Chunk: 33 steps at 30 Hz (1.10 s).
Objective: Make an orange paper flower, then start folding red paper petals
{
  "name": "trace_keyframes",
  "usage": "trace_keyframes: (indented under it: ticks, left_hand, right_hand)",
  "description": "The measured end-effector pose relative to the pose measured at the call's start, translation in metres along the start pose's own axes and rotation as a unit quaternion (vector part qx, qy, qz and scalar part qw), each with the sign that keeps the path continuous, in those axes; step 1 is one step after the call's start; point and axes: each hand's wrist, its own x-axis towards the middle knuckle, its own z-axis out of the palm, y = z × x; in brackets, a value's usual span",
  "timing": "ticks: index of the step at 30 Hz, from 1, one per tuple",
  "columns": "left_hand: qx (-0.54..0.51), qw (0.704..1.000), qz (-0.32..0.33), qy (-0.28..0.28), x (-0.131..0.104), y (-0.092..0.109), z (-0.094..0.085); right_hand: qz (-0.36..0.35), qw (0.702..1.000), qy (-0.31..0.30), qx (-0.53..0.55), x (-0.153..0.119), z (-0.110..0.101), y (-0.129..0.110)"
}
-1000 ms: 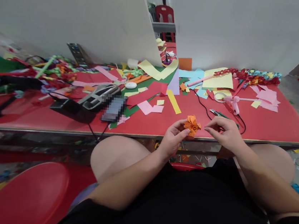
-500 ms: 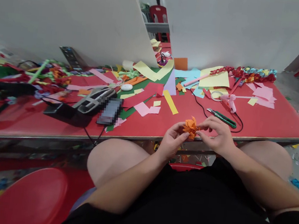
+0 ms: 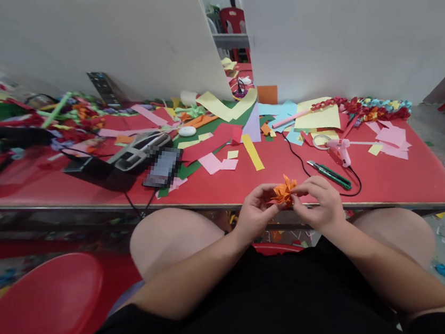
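An orange folded-paper flower (image 3: 283,190) is held between my two hands, just above the table's front edge. My left hand (image 3: 257,209) pinches it from the left with thumb and fingers. On the other side, my right hand (image 3: 318,202) has its thumb and fingertips closed on the flower's right edge. The fingers hide part of the petals. Behind my right hand lies a green box cutter (image 3: 329,175), and past it a pink glue gun (image 3: 340,150) with its cord curling round the cutter.
The red table (image 3: 220,188) bears scattered coloured paper, a yellow strip (image 3: 253,152), a phone (image 3: 164,167) and a black device (image 3: 99,172) at left. White boards (image 3: 353,42) stand along the back. A paper chain (image 3: 368,108) lies at the back right; a red stool (image 3: 45,297) stands lower left.
The orange flower has turned a little between my fingers, and my right hand's fingertips have closed in on its petals. My left hand keeps nearly the same place.
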Motion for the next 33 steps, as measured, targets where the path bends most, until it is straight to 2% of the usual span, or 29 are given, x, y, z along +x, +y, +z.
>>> trace_keyframes:
  ticks: [5, 10, 14, 20, 27, 30, 33]
  left_hand:
    - [0.003, 1.000, 0.011, 0.004, -0.0011, -0.0040, 0.0013]
    - [0.006, 1.000, 0.013, 0.002, -0.0032, -0.0038, 0.0024]
    - [0.006, 1.000, 0.002, 0.020, -0.0036, -0.0036, 0.0019]
    - [-0.049, 0.998, -0.006, 0.046, 0.0002, -0.0076, 0.0009]
    - [-0.055, 0.998, 0.005, 0.032, -0.0034, -0.0102, 0.0013]
    - [-0.039, 0.999, 0.021, 0.019, -0.0046, -0.0078, 0.0012]
    - [-0.019, 0.999, 0.046, 0.011, -0.0045, -0.0044, 0.0010]
  right_hand:
    - [-0.087, 0.991, 0.009, -0.103, -0.0028, 0.0028, 0.0065]
    - [-0.109, 0.982, 0.004, -0.153, -0.0021, 0.0049, 0.0079]
    - [-0.123, 0.984, 0.007, -0.125, -0.0006, 0.0032, 0.0059]
    - [-0.112, 0.991, -0.016, -0.077, -0.0018, 0.0036, 0.0070]
    - [-0.104, 0.993, 0.027, -0.047, 0.0023, 0.0044, 0.0076]
    - [-0.077, 0.997, 0.021, -0.006, 0.0053, 0.0027, 0.0062]
    - [-0.083, 0.996, 0.021, -0.008, 0.0062, 0.0013, 0.0045]
